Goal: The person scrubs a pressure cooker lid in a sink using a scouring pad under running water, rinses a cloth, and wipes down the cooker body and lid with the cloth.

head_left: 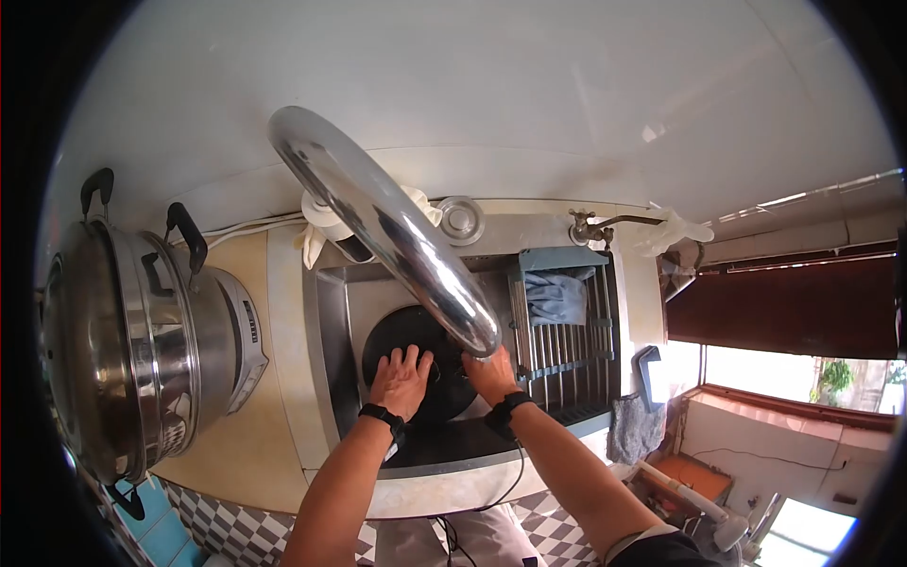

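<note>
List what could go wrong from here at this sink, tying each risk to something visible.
1. The right hand appears close to the steel faucet's outlet, so it might knock it.
2. The cable hanging by the right wristband could snag or get wet.
3. The round black object might slip under the spread left hand.

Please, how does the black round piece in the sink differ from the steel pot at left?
The round piece is black; the steel pot is shiny silver. The round piece lies in the sink; the steel pot stands left of it. The left hand and right hand are at the round piece, away from the steel pot. Both look round.
</note>
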`<state>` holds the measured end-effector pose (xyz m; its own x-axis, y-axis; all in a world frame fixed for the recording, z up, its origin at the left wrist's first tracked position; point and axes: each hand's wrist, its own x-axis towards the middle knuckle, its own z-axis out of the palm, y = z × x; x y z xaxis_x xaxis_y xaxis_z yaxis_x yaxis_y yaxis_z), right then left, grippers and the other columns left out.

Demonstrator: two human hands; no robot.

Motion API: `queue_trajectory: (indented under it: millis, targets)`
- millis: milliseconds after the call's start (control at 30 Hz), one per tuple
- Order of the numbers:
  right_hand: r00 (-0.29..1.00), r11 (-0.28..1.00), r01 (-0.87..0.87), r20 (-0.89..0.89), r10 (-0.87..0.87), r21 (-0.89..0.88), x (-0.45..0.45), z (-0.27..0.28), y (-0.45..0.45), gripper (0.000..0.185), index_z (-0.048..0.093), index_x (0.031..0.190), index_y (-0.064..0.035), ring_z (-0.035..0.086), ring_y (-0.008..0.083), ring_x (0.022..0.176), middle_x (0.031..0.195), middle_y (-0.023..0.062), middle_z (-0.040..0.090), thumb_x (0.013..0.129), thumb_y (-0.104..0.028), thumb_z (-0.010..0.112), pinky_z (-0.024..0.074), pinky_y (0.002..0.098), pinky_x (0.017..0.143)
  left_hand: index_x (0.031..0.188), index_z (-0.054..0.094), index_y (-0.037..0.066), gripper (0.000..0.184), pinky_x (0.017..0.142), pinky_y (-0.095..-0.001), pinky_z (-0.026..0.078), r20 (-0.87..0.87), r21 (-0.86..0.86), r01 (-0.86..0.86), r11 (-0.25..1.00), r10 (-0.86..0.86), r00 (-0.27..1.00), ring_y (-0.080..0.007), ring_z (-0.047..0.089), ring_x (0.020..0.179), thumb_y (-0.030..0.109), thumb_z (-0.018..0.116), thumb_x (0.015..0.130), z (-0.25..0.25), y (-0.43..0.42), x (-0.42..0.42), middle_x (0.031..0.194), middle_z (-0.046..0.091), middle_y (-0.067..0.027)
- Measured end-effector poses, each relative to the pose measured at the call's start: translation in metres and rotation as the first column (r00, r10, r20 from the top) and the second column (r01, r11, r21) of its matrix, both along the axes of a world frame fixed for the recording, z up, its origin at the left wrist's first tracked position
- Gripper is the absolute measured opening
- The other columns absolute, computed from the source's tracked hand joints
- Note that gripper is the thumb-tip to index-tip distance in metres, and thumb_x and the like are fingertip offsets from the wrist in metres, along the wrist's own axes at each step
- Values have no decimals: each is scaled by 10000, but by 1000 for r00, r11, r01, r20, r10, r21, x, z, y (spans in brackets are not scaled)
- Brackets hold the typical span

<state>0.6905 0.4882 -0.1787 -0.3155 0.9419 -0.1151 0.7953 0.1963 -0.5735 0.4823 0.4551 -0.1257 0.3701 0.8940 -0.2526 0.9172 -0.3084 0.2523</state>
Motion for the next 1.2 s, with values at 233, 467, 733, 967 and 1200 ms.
queue_trajectory:
  millis: [233, 467, 733, 967, 1200]
  targets:
    - [994, 997, 16, -106, -8, 73, -5, 28, -3, 287, 644, 1142, -6, 625, 464, 1035, 1057, 235, 647, 855, -17, 633, 542, 523, 916, 1405, 578, 91, 435, 894, -445, 494, 8, -43, 18, 999, -18, 1000, -313, 589, 1093, 104, 559, 971, 1, -2, 0, 1209, 550, -126]
    - [956, 952, 285, -46, -291, -116, -4, 18, -5, 395, 636, 1214, -24, 623, 504, 1051, 1109, 285, 648, 821, 7, 665, 528, 552, 912, 1417, 556, 83, 458, 907, -466, 495, 8, -92, 24, 995, -23, 1000, -344, 588, 1099, 78, 560, 959, 4, 4, 0, 1292, 545, -158]
    - [910, 911, 412, 61, -410, -22, -16, 16, 5, 269, 602, 1197, 34, 637, 530, 1055, 1164, 335, 625, 937, -5, 545, 538, 569, 924, 1424, 528, 63, 469, 945, -498, 490, 14, -140, 38, 989, -36, 999, -385, 576, 1165, 57, 558, 956, 13, 5, 0, 1348, 539, -175]
    - [885, 862, 461, 176, -430, -210, -5, 16, -11, 238, 635, 1136, 52, 654, 546, 1084, 1199, 370, 612, 962, -62, 518, 567, 555, 923, 1430, 519, 55, 503, 1019, -511, 473, 8, -168, 25, 985, -24, 1000, -416, 534, 1295, 40, 585, 932, 11, 7, 2, 1380, 524, -193]
    - [882, 856, 463, 213, -420, -230, -9, 23, -18, 239, 634, 1114, 86, 685, 529, 967, 1055, 363, 649, 941, -39, 527, 583, 570, 838, 1405, 514, 43, 492, 1020, -531, 471, -3, -244, 35, 969, -37, 999, -442, 526, 1294, 50, 601, 920, 9, 11, 3, 1387, 522, -224]
